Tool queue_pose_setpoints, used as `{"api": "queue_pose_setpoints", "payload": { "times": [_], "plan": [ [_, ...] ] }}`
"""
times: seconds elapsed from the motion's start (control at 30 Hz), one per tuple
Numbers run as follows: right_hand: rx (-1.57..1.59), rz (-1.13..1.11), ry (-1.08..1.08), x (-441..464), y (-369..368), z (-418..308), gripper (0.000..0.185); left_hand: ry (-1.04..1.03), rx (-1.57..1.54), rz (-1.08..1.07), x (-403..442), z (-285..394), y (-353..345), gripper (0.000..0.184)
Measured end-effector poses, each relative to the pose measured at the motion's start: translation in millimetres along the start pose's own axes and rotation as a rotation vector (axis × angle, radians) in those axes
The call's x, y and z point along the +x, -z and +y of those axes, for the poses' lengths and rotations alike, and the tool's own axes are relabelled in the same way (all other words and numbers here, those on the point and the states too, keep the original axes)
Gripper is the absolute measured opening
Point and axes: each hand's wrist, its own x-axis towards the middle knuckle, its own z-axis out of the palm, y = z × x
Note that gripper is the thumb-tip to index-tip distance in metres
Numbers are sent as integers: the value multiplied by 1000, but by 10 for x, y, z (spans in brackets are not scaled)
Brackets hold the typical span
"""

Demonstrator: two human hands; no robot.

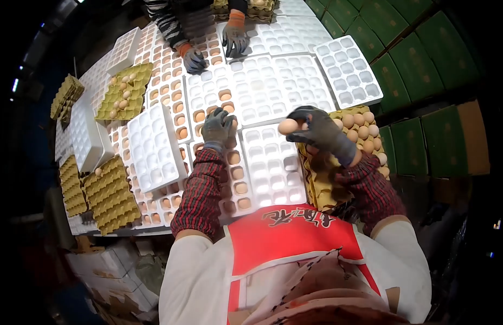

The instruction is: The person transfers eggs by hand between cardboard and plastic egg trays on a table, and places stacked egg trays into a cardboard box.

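Note:
My right hand [323, 132], in a grey glove, is closed round eggs; a brown egg [288, 127] shows at its fingertips, with part of another behind it. It is over the left edge of a stack of pulp egg trays [319, 187] that holds several eggs [363, 131]. My left hand [218, 128], gloved too, curls low over a white foam tray [219, 208] partly filled with eggs. An egg [233, 123] shows against its thumb side; the fingers hide the rest. Between my hands lies a foam tray [273, 165] with bare cells.
Across the table a co-worker's gloved hands [235, 39] rest over foam trays. A loose foam tray [154, 146] lies on filled ones at left. Pulp trays [110, 195] stand at the left edge. Green cartons [425, 65] are stacked along the right side.

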Motion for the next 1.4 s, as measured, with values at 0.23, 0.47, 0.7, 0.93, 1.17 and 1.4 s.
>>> {"api": "queue_pose_setpoints", "payload": {
  "times": [0.23, 0.47, 0.7, 0.93, 1.17, 1.4],
  "plan": [
    [-469, -281, -414, 1504, -1140, 380, 32, -104, 283, 44, -209, -429, -225, 39],
    [-454, -225, -367, 1900, -1254, 418, 34, -74, 243, 51, -186, -317, -155, 38],
    [-563, -170, -348, 1511, -1453, 91, 69, -99, 255, 51, -176, -360, -150, 39],
    [60, 126, 143, -776, -907, -497, 22, -152, -75, 163, -201, -300, -261, 32],
    [-343, 26, -67, -2224, 391, 249, 34, -358, -239, -313, -675, 2319, 241, 51],
    [-445, -117, 168, -2368, 412, 741, 36, -276, -58, -311, -748, 2519, -28, 55]
  ]
}}
